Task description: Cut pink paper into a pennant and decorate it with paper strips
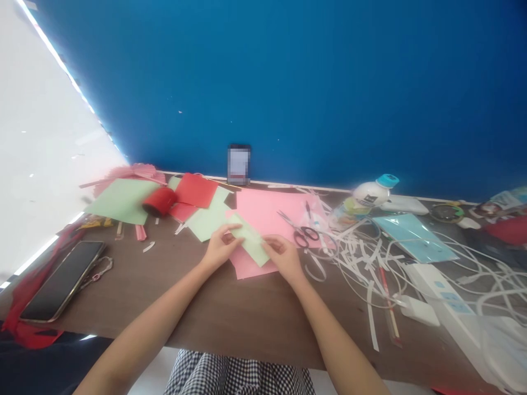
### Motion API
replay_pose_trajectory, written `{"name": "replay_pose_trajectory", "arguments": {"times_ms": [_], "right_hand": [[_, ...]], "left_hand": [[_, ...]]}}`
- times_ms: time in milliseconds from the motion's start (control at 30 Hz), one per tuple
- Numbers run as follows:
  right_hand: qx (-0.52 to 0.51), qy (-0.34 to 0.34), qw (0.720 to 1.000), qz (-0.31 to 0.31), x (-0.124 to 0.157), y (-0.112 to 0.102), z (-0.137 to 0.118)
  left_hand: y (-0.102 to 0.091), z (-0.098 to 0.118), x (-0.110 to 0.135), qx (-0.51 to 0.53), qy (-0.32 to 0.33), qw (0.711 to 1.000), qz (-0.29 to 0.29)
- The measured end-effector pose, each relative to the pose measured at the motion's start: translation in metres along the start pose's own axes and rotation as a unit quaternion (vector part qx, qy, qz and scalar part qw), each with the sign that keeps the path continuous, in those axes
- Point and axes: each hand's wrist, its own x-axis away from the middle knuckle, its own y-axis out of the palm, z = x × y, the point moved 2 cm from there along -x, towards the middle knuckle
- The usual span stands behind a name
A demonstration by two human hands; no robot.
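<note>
A folded strip of pale green paper (248, 240) is held between my two hands, slanting down to the right. My left hand (221, 245) pinches its left end between thumb and fingers. At the lower right end, my right hand (284, 254) grips the edge with its fingertips. Beneath the strip lie pink sheets of paper (263, 206), partly covered by it and by my hands. A pair of scissors (302, 230) with dark handles rests on the pink paper, just beyond my right hand.
Left lie green paper (123, 200), a red roll (160, 202), red paper squares (196, 190) and a large phone (63, 281). A small phone (239, 164) leans on the blue wall. Right are a white bottle (373, 192), paper scraps (362, 255), cables and a power strip (444, 299).
</note>
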Motion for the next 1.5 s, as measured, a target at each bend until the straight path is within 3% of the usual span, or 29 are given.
{"name": "replay_pose_trajectory", "arguments": {"times_ms": [267, 400, 500, 567, 633, 767, 867, 1000, 1200, 1400, 1500], "right_hand": [[0.020, 0.010, 0.998, 0.051, -0.003, -0.006, 0.002], [0.113, -0.113, 0.986, 0.045, 0.002, -0.004, -0.007], [0.214, -0.212, 0.953, 0.017, 0.008, 0.000, -0.016], [0.249, -0.241, 0.938, 0.004, 0.012, 0.004, -0.018], [0.244, -0.225, 0.943, 0.007, 0.012, 0.005, -0.018], [0.136, -0.108, 0.984, 0.052, 0.008, 0.003, -0.009], [0.035, -0.029, 0.999, 0.027, 0.002, 0.001, -0.003], [0.011, -0.014, 1.000, -0.002, 0.000, 0.002, -0.003], [0.038, -0.002, 0.999, 0.017, 0.001, 0.001, -0.007], [-0.137, 0.076, 0.987, -0.035, 0.000, 0.004, -0.002], [-0.151, 0.081, 0.984, -0.044, 0.000, 0.004, -0.003]], "left_hand": [[-0.001, 0.002, 0.000, -0.008, 0.010, 1.000, -0.007], [0.002, 0.000, 0.002, -0.024, 0.025, 0.999, -0.037], [0.005, -0.003, 0.005, -0.066, 0.069, 0.993, -0.065], [0.007, -0.004, 0.008, -0.093, 0.097, 0.987, -0.085], [0.009, -0.003, 0.009, -0.104, 0.113, 0.983, -0.102], [0.009, -0.002, 0.010, -0.098, 0.106, 0.983, -0.111], [0.009, -0.001, 0.009, -0.086, 0.082, 0.987, -0.107], [0.011, 0.002, 0.011, -0.084, 0.081, 0.984, -0.136], [0.013, 0.008, 0.014, -0.103, 0.084, 0.975, -0.179], [0.011, 0.006, 0.010, -0.033, 0.028, 0.982, -0.184], [0.010, 0.004, 0.008, -0.017, 0.017, 0.983, -0.181]]}}
